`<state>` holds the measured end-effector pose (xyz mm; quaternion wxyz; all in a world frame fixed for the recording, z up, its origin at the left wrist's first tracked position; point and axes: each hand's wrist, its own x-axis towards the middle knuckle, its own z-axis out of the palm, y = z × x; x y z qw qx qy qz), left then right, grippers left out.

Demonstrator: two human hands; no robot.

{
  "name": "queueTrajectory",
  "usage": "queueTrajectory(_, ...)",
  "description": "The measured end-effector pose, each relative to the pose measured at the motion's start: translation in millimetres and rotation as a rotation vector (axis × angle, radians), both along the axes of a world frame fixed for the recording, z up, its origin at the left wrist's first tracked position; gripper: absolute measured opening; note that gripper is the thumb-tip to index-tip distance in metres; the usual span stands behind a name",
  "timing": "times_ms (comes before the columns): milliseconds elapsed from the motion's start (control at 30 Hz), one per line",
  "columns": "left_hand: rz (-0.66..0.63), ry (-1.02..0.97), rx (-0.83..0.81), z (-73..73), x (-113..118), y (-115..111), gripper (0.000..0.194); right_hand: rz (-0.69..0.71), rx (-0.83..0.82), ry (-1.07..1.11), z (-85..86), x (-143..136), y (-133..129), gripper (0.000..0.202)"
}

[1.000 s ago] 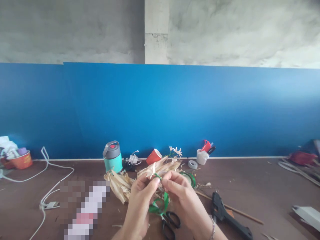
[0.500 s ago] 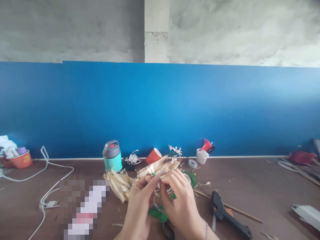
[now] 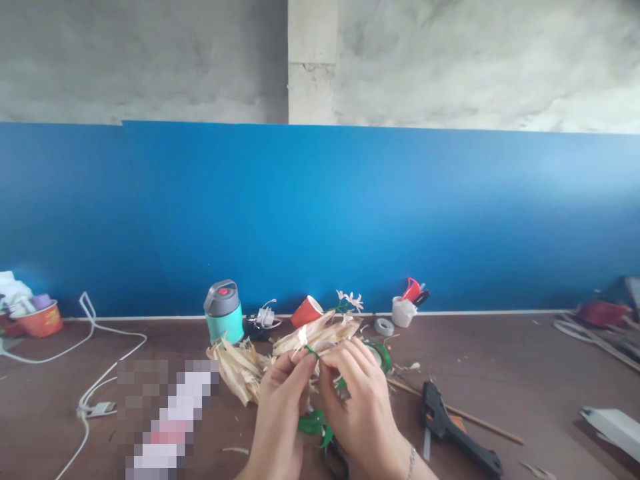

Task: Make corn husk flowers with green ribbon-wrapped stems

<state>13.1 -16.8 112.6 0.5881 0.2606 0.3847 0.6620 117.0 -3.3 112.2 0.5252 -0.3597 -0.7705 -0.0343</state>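
In the middle of the head view my left hand [image 3: 280, 407] and my right hand [image 3: 363, 397] meet above the table, fingertips pinched close together. Between them runs a thin green stem [image 3: 311, 349], with a small pale flower [image 3: 303, 339] at its upper left end. My left thumb and forefinger grip this stem. The right fingers pinch at its lower end; what exactly lies in them is hidden. Beneath the hands hangs or lies a green tape strip [image 3: 313, 423]. Dried corn husks [image 3: 240, 368] spread behind and left of the hands. Just right stands a green tape roll [image 3: 385, 359], partly covered.
A black glue gun [image 3: 450, 427] lies at right across a thin wooden stick [image 3: 487, 423]. Behind are a turquoise flask [image 3: 225, 327], a tipped orange cup [image 3: 307, 311], finished-looking flowers [image 3: 354, 302] and a white cup [image 3: 403, 312] holding tools. A white cable [image 3: 95, 325] runs along the left.
More of the green stem shows between my fingertips, and the small flower has tilted slightly. The green strip below has shifted its shape. Both hands stay nearly in place.
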Motion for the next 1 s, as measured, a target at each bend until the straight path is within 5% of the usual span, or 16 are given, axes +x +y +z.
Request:
queueTrajectory(367, 0.044, 0.019, 0.037, 2.0, -2, 2, 0.031, 0.025, -0.076, 0.003, 1.7, -1, 1, 0.021)
queueTrajectory(600, -0.037, 0.068, 0.135, 3.4, -7, 3, 0.017, 0.511, -1.049, 0.631, 11.5, 11, 8, 0.026)
queueTrajectory(733, -0.157, 0.074, 0.197, 6.6, -7, 2, 0.022, 0.815, -1.432, 0.84, 9.0, 14, 12, 0.026)
queueTrajectory(867, -0.202, 0.153, 0.141, 9.1, -9, 1, 0.027, 1.041, -1.63, 0.918, 9.2, 15, 13, 0.023)
queueTrajectory(1000, -0.179, 0.195, 0.143, 8.3, -10, 2, 0.028, 1.056, -1.639, 0.968, 9.7, 17, 13, 0.017)
